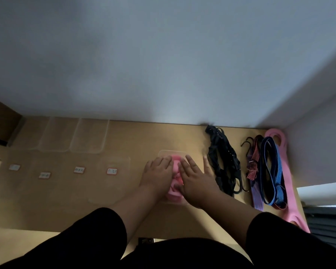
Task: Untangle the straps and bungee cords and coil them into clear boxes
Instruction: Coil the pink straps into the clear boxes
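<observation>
A folded pink strap (pixel 175 162) lies inside a clear box (pixel 173 152) at the middle of the wooden table. My left hand (pixel 157 172) and my right hand (pixel 194 178) both press flat on the strap with straight fingers, side by side. To the right lie a black tangled cord bundle (pixel 222 162), a red striped bungee cord (pixel 253 162), a blue strap loop (pixel 273 171) and a long pink band (pixel 285 171).
Two clear box lids or boxes (pixel 89 135) stand at the back left by the wall. More clear boxes with white labels (pixel 112 171) sit in a row to the left. The table's front edge is near my body; a wall corner stands at the right.
</observation>
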Available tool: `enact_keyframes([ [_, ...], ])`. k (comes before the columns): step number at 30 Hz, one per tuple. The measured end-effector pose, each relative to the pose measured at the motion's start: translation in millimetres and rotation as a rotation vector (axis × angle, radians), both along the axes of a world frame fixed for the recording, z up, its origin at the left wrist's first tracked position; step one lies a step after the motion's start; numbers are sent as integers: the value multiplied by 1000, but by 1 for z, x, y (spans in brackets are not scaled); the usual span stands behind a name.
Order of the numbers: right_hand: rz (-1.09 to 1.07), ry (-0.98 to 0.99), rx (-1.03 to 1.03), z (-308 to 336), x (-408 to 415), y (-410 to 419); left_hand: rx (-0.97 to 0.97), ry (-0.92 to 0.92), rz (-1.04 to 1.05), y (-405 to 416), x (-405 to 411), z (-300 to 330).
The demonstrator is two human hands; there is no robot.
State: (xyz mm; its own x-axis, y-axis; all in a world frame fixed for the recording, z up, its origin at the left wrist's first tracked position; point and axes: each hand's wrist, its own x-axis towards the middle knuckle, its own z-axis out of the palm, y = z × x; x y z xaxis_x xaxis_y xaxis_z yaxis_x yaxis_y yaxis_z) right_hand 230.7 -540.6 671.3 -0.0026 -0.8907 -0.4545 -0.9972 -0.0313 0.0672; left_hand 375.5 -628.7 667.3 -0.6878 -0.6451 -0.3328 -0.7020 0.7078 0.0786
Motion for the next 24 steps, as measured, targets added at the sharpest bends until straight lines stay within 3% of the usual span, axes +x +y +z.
enact_keyframes([
  [10,-16,126,104,8,12,-8,81,81,-48,3,15,-8],
  [24,-134,-103,-141,44,3,-11,142,281,-99,-11,34,18],
])
